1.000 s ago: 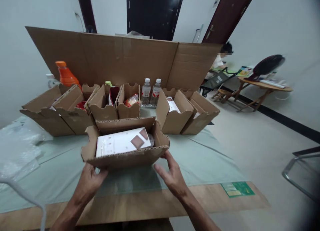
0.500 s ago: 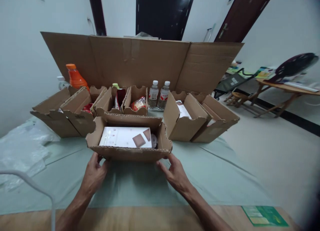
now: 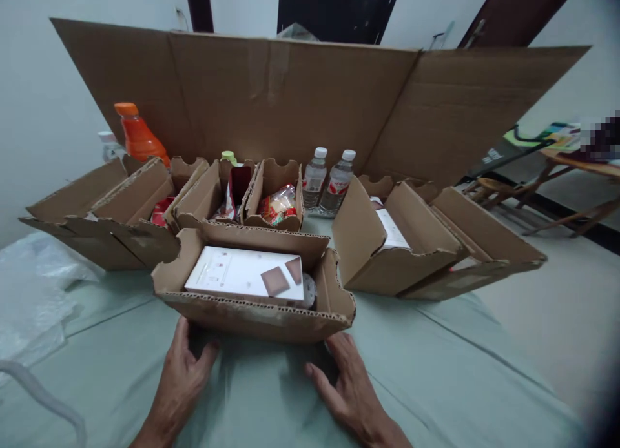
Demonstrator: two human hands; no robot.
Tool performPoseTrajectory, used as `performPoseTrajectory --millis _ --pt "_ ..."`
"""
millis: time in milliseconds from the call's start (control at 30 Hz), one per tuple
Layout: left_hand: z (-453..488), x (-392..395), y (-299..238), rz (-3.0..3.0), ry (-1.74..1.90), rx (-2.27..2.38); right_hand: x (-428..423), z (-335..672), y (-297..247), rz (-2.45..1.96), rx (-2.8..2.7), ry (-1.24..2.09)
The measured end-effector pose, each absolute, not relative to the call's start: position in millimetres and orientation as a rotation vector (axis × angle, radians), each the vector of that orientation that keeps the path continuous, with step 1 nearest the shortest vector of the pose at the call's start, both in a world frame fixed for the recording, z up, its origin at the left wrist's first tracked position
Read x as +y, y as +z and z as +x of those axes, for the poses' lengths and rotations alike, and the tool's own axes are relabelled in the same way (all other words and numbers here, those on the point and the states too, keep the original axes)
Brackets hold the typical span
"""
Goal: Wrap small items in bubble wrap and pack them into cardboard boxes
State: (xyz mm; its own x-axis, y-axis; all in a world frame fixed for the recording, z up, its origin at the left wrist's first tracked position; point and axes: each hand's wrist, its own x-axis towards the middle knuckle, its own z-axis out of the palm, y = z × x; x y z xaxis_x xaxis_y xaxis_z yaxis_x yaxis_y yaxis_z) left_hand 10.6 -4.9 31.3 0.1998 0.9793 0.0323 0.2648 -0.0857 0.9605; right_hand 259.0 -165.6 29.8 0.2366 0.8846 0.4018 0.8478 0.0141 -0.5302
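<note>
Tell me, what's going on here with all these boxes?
A person has the left hand and right hand at the lower near edge of an open cardboard box, thumbs spread; whether they bear its weight is unclear. A white carton lies inside. Behind it stand four more open boxes on the left and two on the right, with two clear bottles between the groups. A tall cardboard panel stands behind everything on the pale green cloth.
</note>
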Motion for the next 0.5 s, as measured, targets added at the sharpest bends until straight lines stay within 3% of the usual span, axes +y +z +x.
performPoseTrajectory --millis 500 --pt "19 -15 45 1.39 1.006 1.371 -167 259 36 -1.783 -1.65 0.177"
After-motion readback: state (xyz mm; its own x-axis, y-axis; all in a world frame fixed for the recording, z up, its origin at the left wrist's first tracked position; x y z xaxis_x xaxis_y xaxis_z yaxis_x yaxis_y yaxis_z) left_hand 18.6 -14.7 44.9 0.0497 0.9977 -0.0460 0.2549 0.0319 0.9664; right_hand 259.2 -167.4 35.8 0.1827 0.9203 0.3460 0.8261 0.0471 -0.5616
